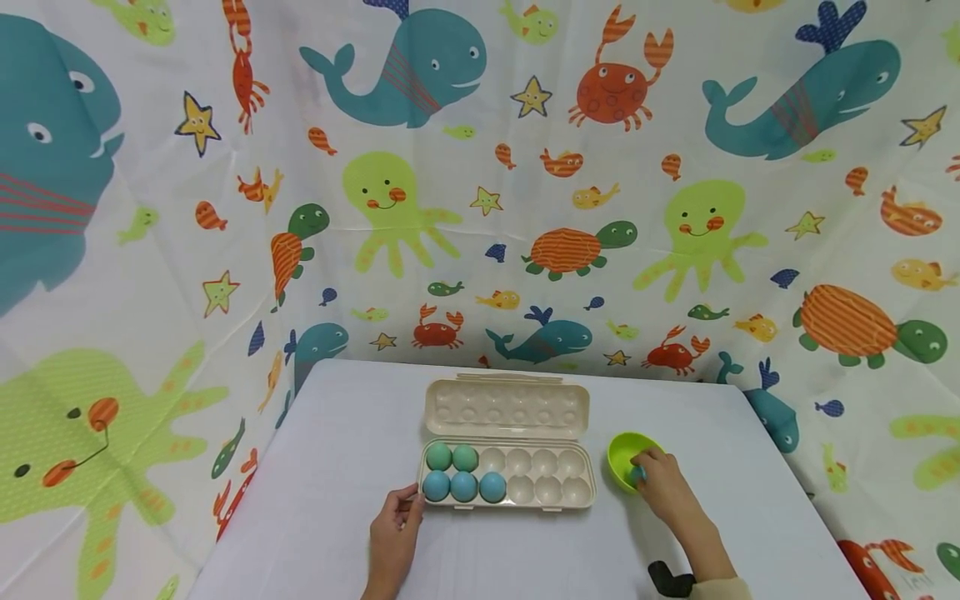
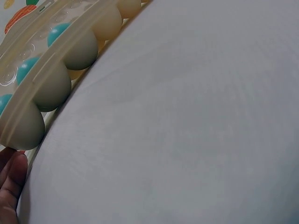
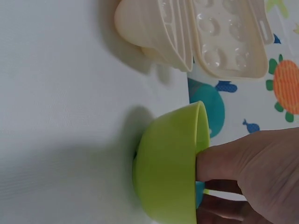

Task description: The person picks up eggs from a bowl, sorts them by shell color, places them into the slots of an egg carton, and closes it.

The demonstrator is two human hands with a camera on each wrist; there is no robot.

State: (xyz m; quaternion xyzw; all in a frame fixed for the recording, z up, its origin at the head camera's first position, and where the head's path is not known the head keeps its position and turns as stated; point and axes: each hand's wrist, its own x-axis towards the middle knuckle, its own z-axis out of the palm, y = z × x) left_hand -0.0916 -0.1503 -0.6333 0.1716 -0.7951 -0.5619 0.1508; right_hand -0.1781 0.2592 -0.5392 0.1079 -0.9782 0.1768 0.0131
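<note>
A beige plastic egg carton point(image 1: 507, 392) lies with its lid raised at the back. In its left end sit two green eggs point(image 1: 465, 457) in the back row and three blue eggs point(image 1: 464, 487) in the front row. My left hand point(image 1: 395, 533) grips the carton's front left corner between thumb and fingers, which the left wrist view shows partly. Inside a lime green bowl point(image 1: 621, 454), right of the carton, my right hand point(image 1: 663, 483) pinches a blue egg point(image 1: 637, 474). The right wrist view shows only a sliver of this egg point(image 3: 200, 193) behind the bowl's rim.
A white-covered table point(image 1: 337, 433) carries everything. Behind and beside it hangs a curtain point(image 1: 480, 167) printed with sea animals. A black strap point(image 1: 670, 579) lies against the right sleeve point(image 1: 720, 589).
</note>
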